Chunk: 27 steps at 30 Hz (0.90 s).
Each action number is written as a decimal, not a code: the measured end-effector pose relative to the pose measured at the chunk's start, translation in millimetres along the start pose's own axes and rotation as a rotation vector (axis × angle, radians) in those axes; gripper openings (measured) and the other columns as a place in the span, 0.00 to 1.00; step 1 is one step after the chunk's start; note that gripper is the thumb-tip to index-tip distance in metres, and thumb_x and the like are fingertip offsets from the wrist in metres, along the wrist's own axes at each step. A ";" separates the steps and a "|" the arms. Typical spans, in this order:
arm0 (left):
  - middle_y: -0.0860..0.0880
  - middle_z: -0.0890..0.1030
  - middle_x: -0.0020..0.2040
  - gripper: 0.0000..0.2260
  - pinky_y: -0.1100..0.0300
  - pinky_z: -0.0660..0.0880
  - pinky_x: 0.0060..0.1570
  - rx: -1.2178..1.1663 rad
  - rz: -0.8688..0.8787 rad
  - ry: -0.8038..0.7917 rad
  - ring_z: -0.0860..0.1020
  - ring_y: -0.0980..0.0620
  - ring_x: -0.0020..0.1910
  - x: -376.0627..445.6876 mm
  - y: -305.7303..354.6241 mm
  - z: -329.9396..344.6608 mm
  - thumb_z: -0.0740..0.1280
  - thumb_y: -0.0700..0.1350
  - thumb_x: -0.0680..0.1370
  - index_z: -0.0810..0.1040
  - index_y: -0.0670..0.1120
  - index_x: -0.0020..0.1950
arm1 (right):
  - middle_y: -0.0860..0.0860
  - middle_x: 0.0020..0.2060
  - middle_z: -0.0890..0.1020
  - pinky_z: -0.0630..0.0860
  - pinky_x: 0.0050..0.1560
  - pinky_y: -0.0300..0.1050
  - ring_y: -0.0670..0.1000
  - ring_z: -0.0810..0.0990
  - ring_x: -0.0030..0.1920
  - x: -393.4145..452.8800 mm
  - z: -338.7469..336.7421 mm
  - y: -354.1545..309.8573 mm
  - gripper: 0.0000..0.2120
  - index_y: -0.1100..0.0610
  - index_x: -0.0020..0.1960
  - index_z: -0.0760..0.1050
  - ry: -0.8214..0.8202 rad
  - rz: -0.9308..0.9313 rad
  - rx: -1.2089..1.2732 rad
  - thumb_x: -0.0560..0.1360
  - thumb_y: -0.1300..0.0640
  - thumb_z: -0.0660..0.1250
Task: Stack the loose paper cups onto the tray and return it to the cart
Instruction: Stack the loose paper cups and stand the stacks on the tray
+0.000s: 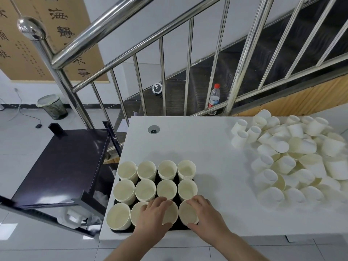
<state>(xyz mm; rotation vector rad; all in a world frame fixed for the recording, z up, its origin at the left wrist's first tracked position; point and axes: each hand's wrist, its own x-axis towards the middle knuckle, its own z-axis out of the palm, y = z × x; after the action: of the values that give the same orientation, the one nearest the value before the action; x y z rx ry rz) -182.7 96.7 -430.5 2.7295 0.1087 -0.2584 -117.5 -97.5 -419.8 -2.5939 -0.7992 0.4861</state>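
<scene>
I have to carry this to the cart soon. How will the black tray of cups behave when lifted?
The tray probably feels light, holding only paper cup stacks. Those upright, unsecured stacks may tip if it tilts. It likely needs lifting level.

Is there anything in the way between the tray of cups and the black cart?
Nothing visible blocks it. The tray sits at the table's left edge, and the cart stands right beside that edge with its top shelf bare.
</scene>
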 end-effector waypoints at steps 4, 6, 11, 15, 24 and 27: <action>0.57 0.63 0.71 0.29 0.57 0.63 0.64 -0.017 -0.017 0.023 0.63 0.54 0.71 -1.7 6.7 -2.3 0.66 0.57 0.72 0.63 0.58 0.72 | 0.42 0.66 0.63 0.74 0.53 0.41 0.46 0.63 0.67 -0.9 -2.2 0.5 0.29 0.47 0.71 0.63 -0.012 -0.018 -0.004 0.73 0.49 0.67; 0.57 0.64 0.71 0.28 0.57 0.63 0.64 -0.020 -0.021 0.055 0.64 0.54 0.70 -1.9 15.3 -5.1 0.66 0.57 0.73 0.64 0.58 0.71 | 0.43 0.67 0.62 0.74 0.55 0.42 0.46 0.62 0.68 -3.7 -7.2 2.0 0.29 0.48 0.71 0.63 -0.010 -0.026 0.011 0.73 0.48 0.68; 0.57 0.66 0.69 0.27 0.57 0.65 0.64 -0.069 0.013 0.163 0.67 0.53 0.68 3.9 49.3 -12.4 0.66 0.56 0.73 0.67 0.56 0.70 | 0.43 0.69 0.61 0.73 0.58 0.41 0.46 0.61 0.70 -15.0 -34.0 12.9 0.32 0.48 0.74 0.61 0.048 -0.051 0.021 0.73 0.46 0.68; 0.55 0.71 0.67 0.26 0.54 0.72 0.56 -0.107 0.044 0.243 0.73 0.50 0.63 11.9 87.8 -6.6 0.63 0.59 0.70 0.71 0.54 0.67 | 0.43 0.71 0.59 0.70 0.63 0.41 0.45 0.59 0.72 -35.1 -62.7 36.7 0.31 0.48 0.74 0.60 0.110 -0.071 0.047 0.75 0.46 0.67; 0.56 0.71 0.65 0.28 0.56 0.71 0.59 -0.184 0.103 0.255 0.73 0.53 0.62 32.3 196.3 21.7 0.57 0.62 0.69 0.71 0.55 0.67 | 0.42 0.72 0.58 0.68 0.64 0.38 0.43 0.59 0.72 -97.0 -126.5 137.9 0.29 0.46 0.74 0.61 0.208 0.021 0.041 0.76 0.46 0.66; 0.57 0.69 0.66 0.26 0.57 0.69 0.62 -0.173 0.121 0.222 0.71 0.54 0.64 42.4 231.4 26.1 0.59 0.60 0.71 0.70 0.55 0.68 | 0.42 0.72 0.58 0.70 0.63 0.38 0.43 0.59 0.72 -110.7 -144.3 168.3 0.29 0.46 0.74 0.61 0.224 0.053 0.022 0.76 0.46 0.66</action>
<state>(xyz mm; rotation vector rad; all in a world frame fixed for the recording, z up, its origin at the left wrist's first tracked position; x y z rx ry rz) -119.4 -124.5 -374.9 2.5709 0.0251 0.0849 -64.6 -328.4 -347.2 -2.5957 -0.6481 0.2124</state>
